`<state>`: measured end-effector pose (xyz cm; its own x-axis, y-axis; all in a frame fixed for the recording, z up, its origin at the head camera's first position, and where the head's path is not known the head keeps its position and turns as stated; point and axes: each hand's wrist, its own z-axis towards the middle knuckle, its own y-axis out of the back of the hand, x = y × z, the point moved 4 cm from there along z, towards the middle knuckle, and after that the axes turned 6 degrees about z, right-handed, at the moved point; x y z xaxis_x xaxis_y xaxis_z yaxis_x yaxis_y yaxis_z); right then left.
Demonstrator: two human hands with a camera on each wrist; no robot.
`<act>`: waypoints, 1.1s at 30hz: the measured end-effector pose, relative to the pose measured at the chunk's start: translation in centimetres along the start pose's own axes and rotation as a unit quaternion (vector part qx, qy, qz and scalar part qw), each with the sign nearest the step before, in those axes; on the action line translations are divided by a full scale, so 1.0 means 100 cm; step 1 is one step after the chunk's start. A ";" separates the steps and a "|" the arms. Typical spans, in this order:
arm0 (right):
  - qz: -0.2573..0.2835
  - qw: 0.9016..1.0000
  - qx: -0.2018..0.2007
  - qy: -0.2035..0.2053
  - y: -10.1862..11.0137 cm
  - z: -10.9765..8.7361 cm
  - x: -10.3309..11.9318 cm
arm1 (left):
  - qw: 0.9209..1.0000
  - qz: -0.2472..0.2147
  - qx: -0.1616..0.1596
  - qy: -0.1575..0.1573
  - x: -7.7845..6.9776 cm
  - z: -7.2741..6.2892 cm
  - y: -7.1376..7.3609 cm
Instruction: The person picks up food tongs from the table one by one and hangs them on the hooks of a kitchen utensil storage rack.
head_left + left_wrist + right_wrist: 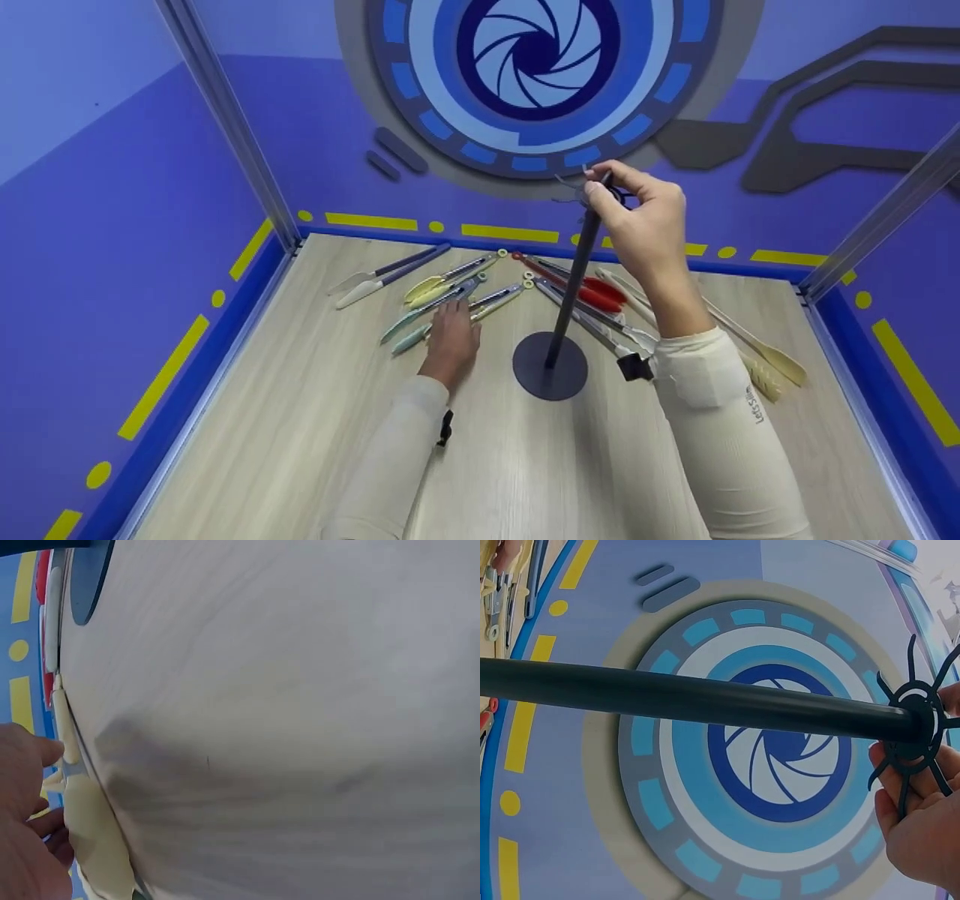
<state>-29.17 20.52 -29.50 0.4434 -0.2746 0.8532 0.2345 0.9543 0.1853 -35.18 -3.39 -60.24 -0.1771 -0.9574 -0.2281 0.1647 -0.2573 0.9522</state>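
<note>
A dark utensil stand (574, 289) leans slightly right over its round base (550, 366) on the table. My right hand (649, 221) pinches its top, with thumb and fingers at the ring of curved hooks (921, 724). Nothing hangs from the hooks. My left hand (454, 341) reaches over pale green tongs (499, 301) lying left of the stand. In the left wrist view its thumb is right at the handle and the fingers lie beside the tongs' pale head (97, 840), with a gap between thumb and fingers. Teal-tipped tongs (424, 306) lie just beyond that hand.
Yellow tongs (442, 283) and purple-handled tongs (394, 276) lie at the back left. Right of the stand are red tongs (600, 292), grey-and-white tongs (592, 319) and several beige utensils (776, 360). Printed panels (375, 90) with metal posts wall in the table.
</note>
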 end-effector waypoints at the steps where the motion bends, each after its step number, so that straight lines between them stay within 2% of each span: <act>1: 0.003 1.000 0.001 0.000 -0.001 0.000 0.000 | 1.000 0.008 0.004 0.004 0.000 0.001 -0.001; 7: 0.009 1.000 0.008 0.000 -0.001 0.000 -0.001 | 1.000 0.015 0.016 0.022 -0.001 0.004 -0.008; 15: 0.003 1.000 0.001 0.001 0.000 0.000 -0.003 | 1.000 0.003 -0.006 0.029 0.001 0.006 -0.015; 21: 0.004 1.000 0.001 0.001 -0.001 0.000 -0.003 | 0.999 -0.003 -0.008 0.042 0.003 0.006 -0.015; 27: 0.008 1.000 0.004 -0.003 0.000 -0.001 -0.001 | 0.999 0.015 -0.022 0.033 0.002 0.008 -0.018; 33: 0.000 1.000 0.013 -0.005 0.002 0.000 0.000 | 0.999 0.014 0.021 0.047 -0.001 0.010 -0.019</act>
<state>-29.09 20.75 -29.52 0.4346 -0.2727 0.8584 0.2121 0.9572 0.1967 -36.44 -2.68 -61.80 -0.0801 -0.9729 -0.2168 0.1272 -0.2257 0.9659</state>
